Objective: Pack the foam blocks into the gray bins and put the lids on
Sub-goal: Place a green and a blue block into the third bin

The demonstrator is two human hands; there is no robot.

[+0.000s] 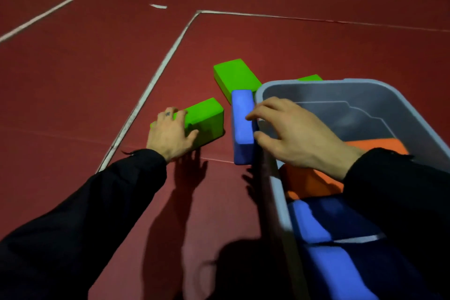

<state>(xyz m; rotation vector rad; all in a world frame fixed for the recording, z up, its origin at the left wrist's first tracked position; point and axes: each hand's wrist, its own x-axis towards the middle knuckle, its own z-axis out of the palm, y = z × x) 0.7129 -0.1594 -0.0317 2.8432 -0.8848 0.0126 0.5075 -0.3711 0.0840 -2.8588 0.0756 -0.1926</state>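
- Head view, starting far left: white floor lines (155,78) cross the red floor (73,95), and the left hand (170,134) is down on the nearest green foam block (207,117), fingers curled over its near end, thumb against its side. Left grip is closed around that block, which lies flat on the floor.
- Risk here: it's a one-ended hold, so in my judgement the block could swing or slip out on the lift.
- Moving right: a second green block (235,77) lies behind, a third green block (310,78) peeks out past the bin's far rim. Both are well outside the bin.
- Next, the blue foam block (242,124) stands on edge, pressed against the outer wall of the gray bin (272,185). The right hand (292,134) reaches over the rim, fingertips on the block's top, thumb lower; right grip looks like a loose pinch on it.
- Danger: catching the block on the rim could tip it back to the floor.
- Far right, inside the bin: orange blocks (309,180) and blue blocks (314,224) lie packed unevenly, which may stop a lid seating later. No lid visible.
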